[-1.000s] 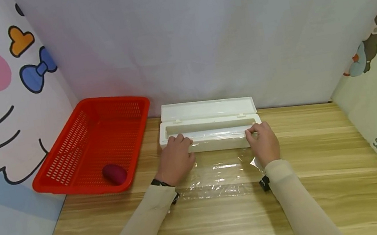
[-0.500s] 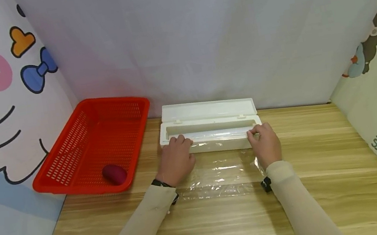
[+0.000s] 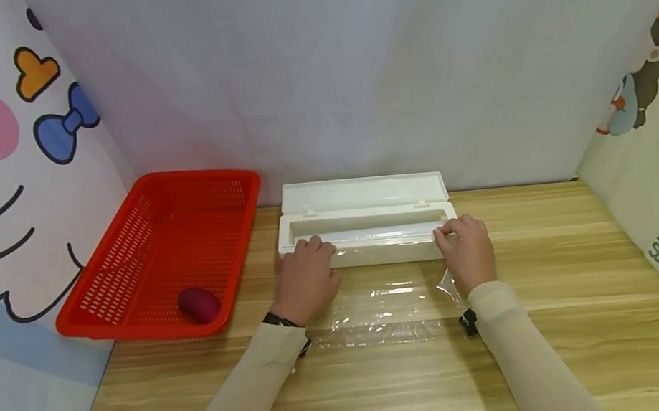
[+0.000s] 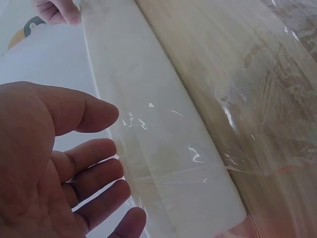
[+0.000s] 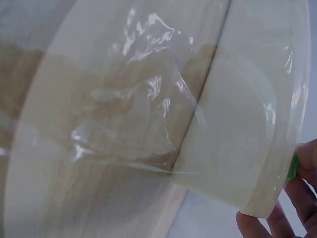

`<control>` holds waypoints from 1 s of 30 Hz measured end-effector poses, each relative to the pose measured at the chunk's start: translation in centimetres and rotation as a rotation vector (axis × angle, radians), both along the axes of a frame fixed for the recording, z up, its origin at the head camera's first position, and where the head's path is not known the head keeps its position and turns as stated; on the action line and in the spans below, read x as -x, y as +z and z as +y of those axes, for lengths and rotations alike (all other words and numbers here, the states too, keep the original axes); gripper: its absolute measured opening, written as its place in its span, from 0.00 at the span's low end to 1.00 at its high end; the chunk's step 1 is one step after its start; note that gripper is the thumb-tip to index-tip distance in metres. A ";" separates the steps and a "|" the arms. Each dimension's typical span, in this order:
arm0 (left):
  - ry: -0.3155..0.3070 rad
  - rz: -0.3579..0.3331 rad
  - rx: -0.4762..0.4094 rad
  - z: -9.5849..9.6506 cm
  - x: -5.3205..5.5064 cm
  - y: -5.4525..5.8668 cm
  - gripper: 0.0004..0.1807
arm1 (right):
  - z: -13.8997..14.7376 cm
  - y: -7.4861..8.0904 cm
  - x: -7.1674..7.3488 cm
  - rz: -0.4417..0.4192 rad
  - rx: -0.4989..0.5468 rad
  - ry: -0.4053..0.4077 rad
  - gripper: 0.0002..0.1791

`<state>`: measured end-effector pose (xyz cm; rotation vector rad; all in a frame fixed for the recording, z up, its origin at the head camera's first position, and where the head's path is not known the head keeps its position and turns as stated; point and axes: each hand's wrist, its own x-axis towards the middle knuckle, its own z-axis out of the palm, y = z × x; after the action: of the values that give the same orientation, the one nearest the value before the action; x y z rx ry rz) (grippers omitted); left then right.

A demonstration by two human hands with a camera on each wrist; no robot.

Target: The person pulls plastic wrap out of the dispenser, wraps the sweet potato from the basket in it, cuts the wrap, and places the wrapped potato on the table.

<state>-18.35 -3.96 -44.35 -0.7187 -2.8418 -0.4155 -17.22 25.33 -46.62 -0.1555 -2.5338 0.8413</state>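
Observation:
A white cling film dispenser (image 3: pixel 387 254) stands with its lid (image 3: pixel 363 192) raised, the film roll (image 3: pixel 373 234) showing inside. Clear cling film (image 3: pixel 380 313) runs over its front and lies on the table. My left hand (image 3: pixel 307 282) rests at the left end of the front edge; its fingers (image 4: pixel 99 176) are loosely bent there, the thumb apart from them. At the right end, my right hand (image 3: pixel 468 253) pinches a small green slide cutter (image 5: pixel 293 167) between thumb and finger on the box's edge. In the head view the cutter is hidden by the fingers.
Left of the dispenser sits a red plastic basket (image 3: pixel 178 238) holding a dark purple-red oval object (image 3: pixel 199 305). A grey-white curtain (image 3: pixel 340 73) hangs close behind the box. The wooden table (image 3: pixel 388 399) extends in front, with printed panels on both sides.
My right hand has shifted slightly to the right along the dispenser's front edge. A film corner by the right wrist has changed shape. The left hand stays in place.

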 end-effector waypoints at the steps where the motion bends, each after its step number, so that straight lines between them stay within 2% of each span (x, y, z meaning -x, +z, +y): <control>1: 0.001 0.001 -0.002 0.0 0.0 0.0 0.17 | 0.0 0.0 0.0 0.003 0.000 0.003 0.08; 10: -0.015 -0.014 -0.032 0.0 0.2 -0.2 0.17 | 0.2 -0.1 -0.1 0.044 0.009 0.018 0.08; 20: -0.009 -0.007 -0.022 0.0 0.3 -0.2 0.17 | 0.8 0.0 0.1 0.042 -0.004 0.029 0.07; 30: -0.002 -0.010 -0.016 0.1 0.1 -0.2 0.18 | 1.6 0.1 -0.4 0.023 0.030 0.009 0.07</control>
<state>-18.50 -3.84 -44.59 -0.7191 -2.8438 -0.4424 -16.87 26.92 -46.56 -0.1439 -2.5028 0.8801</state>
